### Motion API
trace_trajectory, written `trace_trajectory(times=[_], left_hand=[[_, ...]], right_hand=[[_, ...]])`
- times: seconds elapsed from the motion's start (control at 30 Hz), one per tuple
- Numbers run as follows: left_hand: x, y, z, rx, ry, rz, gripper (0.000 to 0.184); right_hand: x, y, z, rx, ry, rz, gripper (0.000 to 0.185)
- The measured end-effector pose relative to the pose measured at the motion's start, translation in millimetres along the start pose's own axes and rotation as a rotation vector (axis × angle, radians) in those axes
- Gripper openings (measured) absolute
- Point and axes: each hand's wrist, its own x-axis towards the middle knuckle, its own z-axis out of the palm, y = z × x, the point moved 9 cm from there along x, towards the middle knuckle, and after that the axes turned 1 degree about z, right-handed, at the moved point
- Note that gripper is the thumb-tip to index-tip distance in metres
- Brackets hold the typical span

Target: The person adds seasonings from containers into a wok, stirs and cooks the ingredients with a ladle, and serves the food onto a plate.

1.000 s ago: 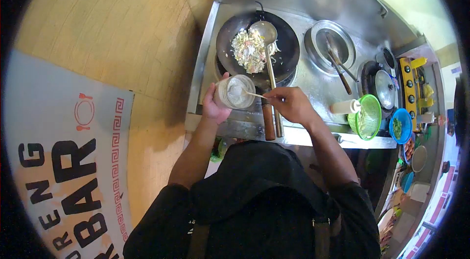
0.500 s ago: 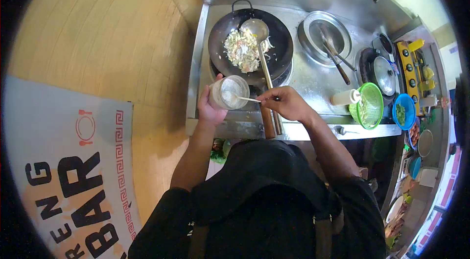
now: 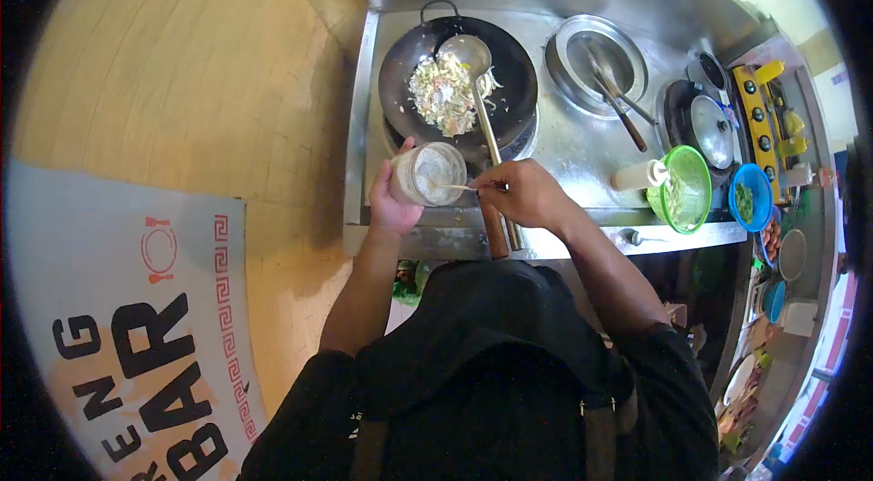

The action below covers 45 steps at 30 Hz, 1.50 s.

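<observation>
My left hand [image 3: 393, 199] is wrapped round a clear jar [image 3: 409, 181] of white powder, tilted so its mouth faces up at me. Pinched in my right hand [image 3: 527, 193] is a small, thin spoon [image 3: 457, 187], its far end in the powder. Beyond the jar stands a dark wok [image 3: 518, 95] holding chopped food [image 3: 441, 97] with a patch of white on top. A long-handled ladle [image 3: 468, 54] rests in the wok, its wooden-ended handle passing below my right hand.
A metal pot [image 3: 559, 72] with utensils across it is right of the wok. Farther right are a squeeze bottle [image 3: 634, 176], a green basket [image 3: 701, 199], a blue basin [image 3: 764, 208] and a lidded pan [image 3: 709, 135]. A lettered banner [image 3: 191, 245] lies left.
The spoon's tip still sits in the jar, and my right hand has shifted only slightly. The whole view has moved a little.
</observation>
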Motion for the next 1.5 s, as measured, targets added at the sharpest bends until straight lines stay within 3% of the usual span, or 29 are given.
trace_trajectory(times=[0.17,0.57,0.87,0.97,1.03,1.2,1.27,1.3,1.37,1.4,1.47,1.5], left_hand=[[-3.3,2.0,-5.5,-0.011,0.044,0.019,0.058],[3.7,-4.0,-20.6,-0.061,0.054,-0.008,0.063],[4.2,-0.2,-16.2,-0.123,0.028,-0.015,0.056],[4.2,3.1,-22.8,-0.021,0.092,0.004,0.064],[3.8,5.8,-17.2,-0.111,0.056,-0.016,0.056],[2.9,27.6,-46.5,-0.030,0.089,0.060,0.061],[-8.6,43.3,-55.3,0.025,0.071,0.090,0.063],[-19.2,54.5,-65.4,-0.014,0.161,0.121,0.062],[-41.0,66.8,-86.0,-0.055,0.252,0.152,0.061],[-51.1,72.4,-96.3,-0.073,0.246,0.176,0.061],[-64.2,80.3,-104.9,-0.092,0.225,0.199,0.062],[-73.0,82.4,-107.0,-0.080,0.238,0.226,0.064]], right_hand=[[-4.1,16.9,-0.4,0.263,-0.033,0.118,0.018],[-5.9,46.0,9.8,0.343,-0.046,0.152,0.019],[-0.7,42.8,10.0,0.380,-0.048,0.173,0.018],[2.9,35.2,5.6,0.370,-0.032,0.109,0.017],[5.5,37.8,4.1,0.391,-0.039,0.126,0.017],[31.4,66.3,-10.1,0.480,0.000,0.170,0.016],[61.1,84.2,-27.3,0.354,0.114,0.160,0.017],[79.5,92.4,-25.1,0.353,0.114,0.159,0.017],[110.7,91.4,-14.7,-0.493,0.177,-0.041,0.025],[115.5,102.2,-4.6,-0.494,0.178,-0.041,0.025],[119.8,113.7,-9.2,-0.566,0.400,-0.107,0.036],[117.7,120.4,3.3,-0.567,0.336,-0.114,0.040]])
